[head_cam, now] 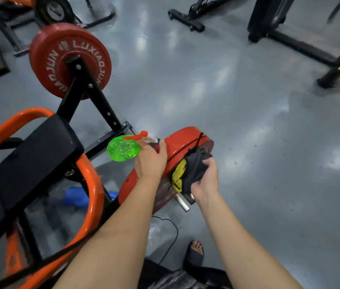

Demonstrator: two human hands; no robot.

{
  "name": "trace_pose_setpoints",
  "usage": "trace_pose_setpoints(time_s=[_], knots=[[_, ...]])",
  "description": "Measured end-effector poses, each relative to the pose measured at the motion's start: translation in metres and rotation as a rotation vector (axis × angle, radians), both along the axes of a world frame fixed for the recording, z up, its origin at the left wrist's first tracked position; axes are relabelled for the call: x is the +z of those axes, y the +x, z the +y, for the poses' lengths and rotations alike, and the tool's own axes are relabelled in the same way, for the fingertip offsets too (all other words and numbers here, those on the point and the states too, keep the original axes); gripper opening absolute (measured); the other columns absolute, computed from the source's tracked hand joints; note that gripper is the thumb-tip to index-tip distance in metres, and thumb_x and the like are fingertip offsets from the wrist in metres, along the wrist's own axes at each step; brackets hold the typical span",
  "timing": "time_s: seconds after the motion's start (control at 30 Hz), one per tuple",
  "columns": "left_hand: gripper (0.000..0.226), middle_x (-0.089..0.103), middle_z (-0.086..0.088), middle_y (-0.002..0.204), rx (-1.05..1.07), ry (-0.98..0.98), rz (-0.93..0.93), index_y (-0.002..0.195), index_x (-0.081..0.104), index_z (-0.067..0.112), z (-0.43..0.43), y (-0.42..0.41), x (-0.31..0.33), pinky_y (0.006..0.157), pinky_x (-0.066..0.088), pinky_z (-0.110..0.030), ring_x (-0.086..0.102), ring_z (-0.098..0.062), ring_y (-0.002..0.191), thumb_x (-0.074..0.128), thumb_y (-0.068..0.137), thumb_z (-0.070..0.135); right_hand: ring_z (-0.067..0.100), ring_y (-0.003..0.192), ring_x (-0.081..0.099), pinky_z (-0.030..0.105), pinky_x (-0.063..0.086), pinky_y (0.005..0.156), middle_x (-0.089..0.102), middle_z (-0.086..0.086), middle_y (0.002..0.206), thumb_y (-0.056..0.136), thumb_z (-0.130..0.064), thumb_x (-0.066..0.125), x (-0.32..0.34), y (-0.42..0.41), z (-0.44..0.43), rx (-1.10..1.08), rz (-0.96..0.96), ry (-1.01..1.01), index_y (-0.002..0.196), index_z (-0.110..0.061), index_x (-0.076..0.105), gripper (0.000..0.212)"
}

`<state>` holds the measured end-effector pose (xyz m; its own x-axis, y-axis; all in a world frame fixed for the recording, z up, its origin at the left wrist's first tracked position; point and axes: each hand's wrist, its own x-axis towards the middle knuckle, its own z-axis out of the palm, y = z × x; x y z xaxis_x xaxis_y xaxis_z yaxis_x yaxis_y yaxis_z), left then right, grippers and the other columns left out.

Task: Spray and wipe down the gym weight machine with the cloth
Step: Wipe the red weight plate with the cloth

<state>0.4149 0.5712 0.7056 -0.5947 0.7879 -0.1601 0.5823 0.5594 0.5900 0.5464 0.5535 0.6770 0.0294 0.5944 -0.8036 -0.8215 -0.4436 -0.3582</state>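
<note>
My left hand [150, 161] grips bottle [123, 148], right hand [205, 180] clutches cloth [194, 170] on plate [185, 140] — wiping. Next, prob. rub firmly.

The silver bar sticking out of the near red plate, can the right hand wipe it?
Probably yes. The right hand grips the cloth against the near red plate, and the silver bar pokes out right beside its wrist, with nothing covering it.

The left hand [151, 161] covers the neck of the green spray bottle [122, 148]. The dark cloth [195, 170] hides part of the near red plate [182, 140]. The left edge cuts the orange frame [95, 188]; the blue thing [75, 196] behind it is unclear.
</note>
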Motion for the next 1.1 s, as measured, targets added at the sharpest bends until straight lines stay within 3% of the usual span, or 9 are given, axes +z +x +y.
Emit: trace_pose_setpoints(time_s=[0.2, 0.27, 0.37, 0.5, 0.67, 0.77, 0.87, 1.0, 1.1], knots=[[0.077, 0.072, -0.023, 0.105, 0.06, -0.012, 0.097, 0.156, 0.027, 0.005, 0.011, 0.009, -0.009, 0.085, 0.049, -0.045, 0.067, -0.044, 0.102, 0.046, 0.1, 0.055, 0.028, 0.114, 0.07, 0.042, 0.058, 0.094, 0.072, 0.01, 0.126, 0.104, -0.032, 0.056, -0.033, 0.011, 0.003, 0.064, -0.158, 0.158, 0.137, -0.014, 0.061, 0.038], [0.075, 0.072, -0.022, 0.107, 0.058, -0.026, 0.114, 0.157, 0.028, 0.007, 0.013, 0.007, -0.012, 0.085, 0.049, -0.045, 0.066, -0.044, 0.103, 0.042, 0.102, 0.057, 0.023, 0.117, 0.068, 0.044, 0.056, 0.099, 0.07, 0.002, 0.13, 0.103, -0.05, 0.053, -0.043, 0.003, -0.001, 0.116, -0.283, 0.12, 0.14, -0.024, 0.058, 0.045], [0.069, 0.072, -0.023, 0.102, 0.062, 0.004, 0.112, 0.152, 0.036, 0.011, 0.016, 0.008, -0.016, 0.085, 0.048, -0.047, 0.067, -0.045, 0.099, 0.039, 0.102, 0.059, 0.02, 0.134, 0.054, 0.049, 0.042, 0.116, 0.053, -0.007, 0.15, 0.085, -0.08, 0.048, -0.056, -0.012, -0.005, 0.182, -0.44, 0.028, 0.153, -0.035, 0.041, 0.082], [0.046, 0.07, -0.022, 0.095, 0.064, 0.016, 0.106, 0.14, 0.045, 0.016, 0.014, 0.009, -0.014, 0.078, 0.044, -0.046, 0.065, -0.046, 0.092, 0.045, 0.102, 0.042, 0.022, 0.137, 0.051, 0.05, 0.041, 0.116, 0.048, -0.006, 0.155, 0.077, -0.083, 0.051, -0.078, -0.032, -0.004, 0.103, -0.222, -0.067, 0.157, -0.037, 0.033, 0.094], [0.043, 0.069, -0.022, 0.091, 0.045, 0.023, 0.128, 0.14, 0.047, 0.022, 0.009, 0.005, -0.017, 0.077, 0.041, -0.045, 0.065, -0.045, 0.09, 0.046, 0.1, 0.037, 0.027, 0.117, 0.065, 0.05, 0.049, 0.108, 0.069, 0.006, 0.129, 0.092, -0.062, 0.057, -0.089, -0.026, 0.014, -0.007, -0.081, -0.065, 0.13, -0.021, 0.066, 0.056], [0.037, 0.068, -0.023, 0.088, 0.053, 0.03, 0.118, 0.132, 0.05, 0.02, 0.007, 0.002, -0.018, 0.073, 0.036, -0.043, 0.063, -0.046, 0.087, 0.047, 0.1, 0.038, 0.035, 0.118, 0.066, 0.055, 0.051, 0.104, 0.068, 0.013, 0.129, 0.078, -0.059, 0.069, -0.07, -0.024, 0.028, -0.121, -0.07, -0.006, 0.131, -0.017, 0.063, 0.068], [0.037, 0.068, -0.022, 0.088, 0.055, 0.031, 0.12, 0.131, 0.05, 0.018, 0.006, 0.0, -0.019, 0.073, 0.034, -0.042, 0.063, -0.046, 0.087, 0.047, 0.1, 0.039, 0.025, 0.11, 0.071, 0.046, 0.058, 0.094, 0.073, 0.003, 0.121, 0.078, -0.057, 0.072, -0.028, -0.026, 0.035, -0.186, -0.323, 0.02, 0.128, -0.025, 0.06, 0.061], [0.037, 0.07, -0.019, 0.089, 0.038, 0.044, 0.102, 0.132, 0.048, 0.022, 0.007, 0.002, -0.021, 0.077, 0.042, -0.044, 0.064, -0.044, 0.088, 0.045, 0.1, 0.04, 0.003, 0.116, 0.061, 0.025, 0.047, 0.098, 0.061, -0.018, 0.134, 0.096, -0.054, 0.062, -0.007, -0.032, 0.021, -0.045, -0.677, 0.077, 0.146, -0.035, 0.045, 0.056], [0.04, 0.07, -0.019, 0.09, 0.039, 0.05, 0.113, 0.136, 0.048, 0.022, 0.007, 0.002, -0.021, 0.079, 0.045, -0.045, 0.064, -0.043, 0.087, 0.045, 0.1, 0.04, 0.012, 0.12, 0.06, 0.034, 0.047, 0.103, 0.063, -0.01, 0.135, 0.102, -0.044, 0.055, -0.043, -0.064, -0.028, 0.149, -0.645, -0.021, 0.148, -0.033, 0.043, 0.049]])
